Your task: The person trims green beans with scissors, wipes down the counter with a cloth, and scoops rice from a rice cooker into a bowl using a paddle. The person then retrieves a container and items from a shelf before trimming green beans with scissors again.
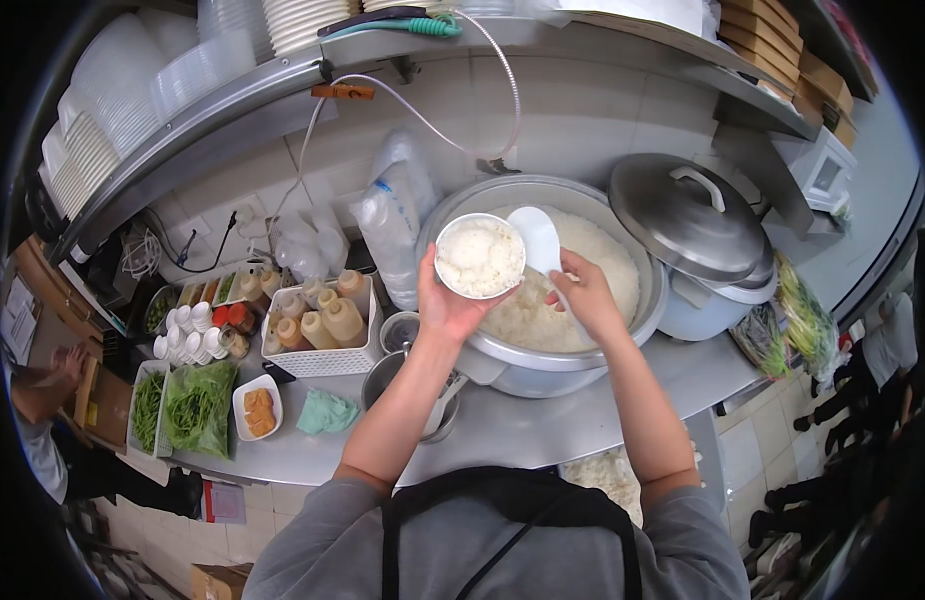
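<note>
Left hand (453, 305) cups round bowl (480, 257) (rice (478, 252) heaped).

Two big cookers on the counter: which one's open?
The left one: the wide silver metal cooker, with white rice exposed. The white-bodied cooker to its right has a domed grey metal lid over it.

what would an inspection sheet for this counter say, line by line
surface: steel counter, crowded at left, partly bare along the front
job's things: bowl of rice above the open rice cooker; white rice paddle beside the bowl
clutter: squeeze bottles in a white basket; crumpled green cloth
hands: left hand holds the bowl, right hand the paddle
cables: black cord by the wall, away from both hands
surroundings: people at both sides
</note>
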Motion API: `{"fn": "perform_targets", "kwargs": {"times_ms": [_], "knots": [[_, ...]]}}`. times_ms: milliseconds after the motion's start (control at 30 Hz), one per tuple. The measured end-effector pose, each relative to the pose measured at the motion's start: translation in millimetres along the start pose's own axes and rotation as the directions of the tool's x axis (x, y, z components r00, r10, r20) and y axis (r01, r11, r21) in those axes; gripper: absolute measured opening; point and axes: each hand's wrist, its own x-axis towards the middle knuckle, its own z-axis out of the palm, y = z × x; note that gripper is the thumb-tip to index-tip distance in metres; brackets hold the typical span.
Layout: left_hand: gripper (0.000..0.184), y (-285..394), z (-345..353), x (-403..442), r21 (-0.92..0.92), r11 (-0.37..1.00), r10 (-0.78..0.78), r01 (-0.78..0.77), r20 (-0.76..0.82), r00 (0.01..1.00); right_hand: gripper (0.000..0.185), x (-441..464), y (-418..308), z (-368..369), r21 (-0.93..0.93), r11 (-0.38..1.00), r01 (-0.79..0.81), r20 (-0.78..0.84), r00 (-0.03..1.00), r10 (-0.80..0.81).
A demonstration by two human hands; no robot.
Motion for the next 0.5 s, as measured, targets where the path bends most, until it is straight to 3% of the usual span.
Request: {"fn": "perform_targets", "kwargs": {"times_ms": [67, 133, 167, 233, 367, 433, 500], "knots": [[0.064, 0, -4, 1, -0.012, 1.000, 0.000, 0.001, 0.034, 0.999, 0.038, -8, 0, 8, 0.048, 0.999, -0.006, 0.034, 0.999, 0.005], [0.064, -1, -3, 1, -0.002, 1.000, 0.009, -0.009, 0.027, 1.000, 0.037, -15, -2, 14, -0.176, 0.909, 0.377, -0.107, 0.911, -0.398], [0.065, -3, -3, 1, 0.009, 1.000, 0.017, -0.017, 0.019, 1.000, 0.037, -17, -2, 17, -0.177, 0.909, 0.376, -0.106, 0.911, -0.398], [0.066, -6, -5, 2, 0.015, 1.000, 0.024, -0.024, 0.005, 1.000, 0.036, -22, -2, 20, -0.635, 0.494, 0.594, 0.069, 0.681, -0.729], [0.062, -7, -7, 2, -0.042, 0.999, 0.022, -0.022, 0.018, 1.000, 0.041, -26, -6, 21, -0.579, 0.511, 0.635, 0.091, 0.673, -0.734], [0.064, -8, -6, 2, -0.047, 0.999, 0.023, -0.021, 0.029, 0.999, 0.039, -25, -7, 17, -0.531, 0.696, 0.483, -0.042, 0.805, -0.591], [0.065, -8, -5, 0, -0.052, 0.998, 0.028, -0.025, 0.041, 0.999, 0.043, -27, -6, 18, -0.511, 0.669, 0.540, -0.002, 0.778, -0.629]]}}
